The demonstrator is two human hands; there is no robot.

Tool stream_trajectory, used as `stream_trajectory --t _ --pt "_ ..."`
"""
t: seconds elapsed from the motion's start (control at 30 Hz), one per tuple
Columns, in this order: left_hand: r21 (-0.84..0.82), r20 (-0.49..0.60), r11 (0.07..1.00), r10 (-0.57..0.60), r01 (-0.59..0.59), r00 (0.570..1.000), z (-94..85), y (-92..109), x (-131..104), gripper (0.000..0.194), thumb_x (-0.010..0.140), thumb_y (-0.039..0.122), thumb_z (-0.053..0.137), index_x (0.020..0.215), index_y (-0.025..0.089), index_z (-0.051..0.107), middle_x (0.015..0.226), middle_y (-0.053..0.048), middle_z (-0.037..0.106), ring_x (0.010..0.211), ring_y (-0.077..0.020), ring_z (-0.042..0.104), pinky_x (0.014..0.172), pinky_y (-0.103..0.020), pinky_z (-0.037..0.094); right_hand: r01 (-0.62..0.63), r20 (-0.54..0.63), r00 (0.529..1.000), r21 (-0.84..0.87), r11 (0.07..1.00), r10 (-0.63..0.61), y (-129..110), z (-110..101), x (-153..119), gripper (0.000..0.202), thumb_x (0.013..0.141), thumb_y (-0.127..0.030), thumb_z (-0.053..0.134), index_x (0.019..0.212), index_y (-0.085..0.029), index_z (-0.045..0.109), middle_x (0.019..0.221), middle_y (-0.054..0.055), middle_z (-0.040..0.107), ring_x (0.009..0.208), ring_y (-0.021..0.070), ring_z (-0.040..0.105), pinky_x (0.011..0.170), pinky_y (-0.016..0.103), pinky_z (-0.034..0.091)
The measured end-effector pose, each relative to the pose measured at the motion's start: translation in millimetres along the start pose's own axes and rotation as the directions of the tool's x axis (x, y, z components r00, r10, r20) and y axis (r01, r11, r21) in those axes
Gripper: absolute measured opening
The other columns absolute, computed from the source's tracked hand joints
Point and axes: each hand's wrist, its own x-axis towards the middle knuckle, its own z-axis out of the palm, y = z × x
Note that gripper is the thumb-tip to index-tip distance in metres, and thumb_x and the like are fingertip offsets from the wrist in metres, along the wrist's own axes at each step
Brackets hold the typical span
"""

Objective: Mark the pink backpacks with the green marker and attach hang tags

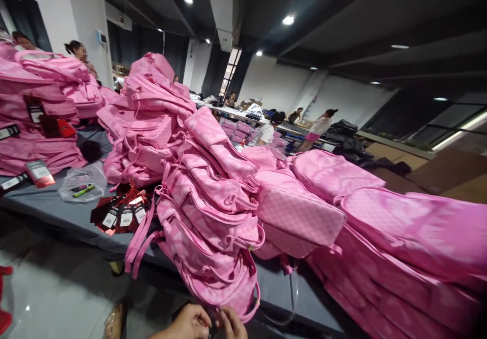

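At the bottom edge of the head view, my left hand (191,321) is closed in a pinch, with a bit of red and something dark at its fingertips, too small to name. Close beside it, my right hand (232,324) has its fingers curled in by the lower edge of a pink backpack (224,285). What the right fingers hold is hidden. This backpack is the lowest in a leaning stack of pink backpacks (213,197) on a grey-covered table (281,288). Black and red hang tags (124,214) lie in a bunch left of the stack.
More pink backpacks (411,232) are piled to the right, and others (34,100) at the left. A clear plastic bag (81,181) with a green pen lies on the table. A red object (4,298) stands at the floor's left edge. Several people work farther back.
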Motion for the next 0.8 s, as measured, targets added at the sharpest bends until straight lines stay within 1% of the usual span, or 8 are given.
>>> stream_trajectory --t 0.1,0.2,0.33,0.4,0.5,0.6,0.73,0.8 --pt "-0.047 0.006 0.998 0.038 -0.038 0.999 5.1 4.0 -1.5 0.035 0.057 0.041 0.07 0.078 0.014 0.061 0.055 0.003 0.053 0.055 -0.014 0.057 0.06 -0.028 0.045 -0.01 0.081 0.997 0.017 1.0 0.009 -4.3 -4.2 1.8 0.06 0.055 -0.075 0.071 0.073 -0.018 0.07 0.058 0.003 0.06 0.056 0.0188 0.055 0.059 0.029 0.049" --pt "-0.04 -0.059 0.997 0.071 -0.073 0.996 8.9 8.4 -0.5 0.032 0.063 0.042 0.065 0.078 0.013 0.065 0.053 0.001 0.053 0.051 -0.0144 0.055 0.056 -0.028 0.043 -0.015 0.168 0.986 0.029 0.999 0.01 -11.2 -6.5 1.8 0.058 0.06 -0.074 0.069 0.069 -0.017 0.068 0.056 0.001 0.056 0.056 0.016 0.051 0.058 0.027 0.044" --pt "-0.018 -0.118 0.988 0.149 -0.152 0.982 12.9 13.7 1.7 0.022 0.062 0.034 0.069 0.07 0.013 0.069 0.076 -0.004 0.065 0.062 -0.0127 0.057 0.06 -0.025 0.043 -0.037 0.266 0.964 0.028 0.999 0.028 -17.8 -6.8 2.9 0.056 0.062 -0.073 0.069 0.064 -0.017 0.061 0.056 -0.001 0.051 0.055 0.0137 0.046 0.058 0.026 0.039" --pt "-0.025 -0.112 0.988 0.148 -0.151 0.983 15.8 14.3 3.4 0.027 0.064 0.039 0.068 0.069 0.012 0.069 0.077 -0.005 0.067 0.056 -0.0115 0.055 0.055 -0.025 0.041 -0.052 0.304 0.952 0.02 0.998 0.043 -19.8 -7.9 4.2 0.058 0.061 -0.075 0.068 0.064 -0.018 0.059 0.055 -0.002 0.049 0.054 0.0129 0.044 0.057 0.026 0.038" --pt "-0.027 -0.093 0.994 0.105 -0.108 0.99 17.7 12.6 7.2 0.036 0.071 0.047 0.06 0.073 0.011 0.067 0.066 -0.005 0.065 0.042 -0.0088 0.045 0.047 -0.024 0.034 -0.069 0.352 0.934 0.0 0.998 0.064 -21.7 -9.8 6.2 0.057 0.06 -0.075 0.067 0.066 -0.019 0.057 0.056 -0.002 0.05 0.053 0.0127 0.044 0.057 0.026 0.038" --pt "0.017 -0.108 0.996 0.085 -0.083 0.991 13.3 10.9 9.8 0.033 0.07 0.045 0.06 0.072 0.012 0.065 0.059 -0.001 0.062 0.042 -0.0076 0.04 0.049 -0.023 0.033 -0.055 0.372 0.926 -0.029 0.998 0.061 -22.8 -8.4 7.3 0.049 0.061 -0.067 0.067 0.066 -0.02 0.053 0.057 -0.003 0.048 0.053 0.0123 0.043 0.056 0.026 0.037" --pt "0.127 -0.126 0.989 0.095 -0.079 0.987 3.7 13.2 7.2 0.025 0.068 0.039 0.063 0.067 0.014 0.065 0.059 -0.001 0.061 0.058 -0.013 0.052 0.063 -0.026 0.039 -0.002 0.389 0.92 -0.092 0.996 0.038 -23.1 -1.4 7.9 0.03 0.063 -0.046 0.065 0.063 -0.02 0.05 0.056 -0.004 0.044 0.054 0.0115 0.04 0.055 0.024 0.033" --pt "0.19 -0.121 0.979 0.091 -0.067 0.989 0.6 16.3 4.0 0.025 0.07 0.04 0.062 0.068 0.015 0.066 0.061 -0.001 0.063 0.064 -0.0152 0.055 0.069 -0.027 0.04 0.026 0.403 0.915 -0.127 0.992 0.028 -22.8 1.1 8.4 0.023 0.064 -0.041 0.06 0.063 -0.02 0.05 0.057 -0.003 0.046 0.055 0.0122 0.041 0.056 0.024 0.034"
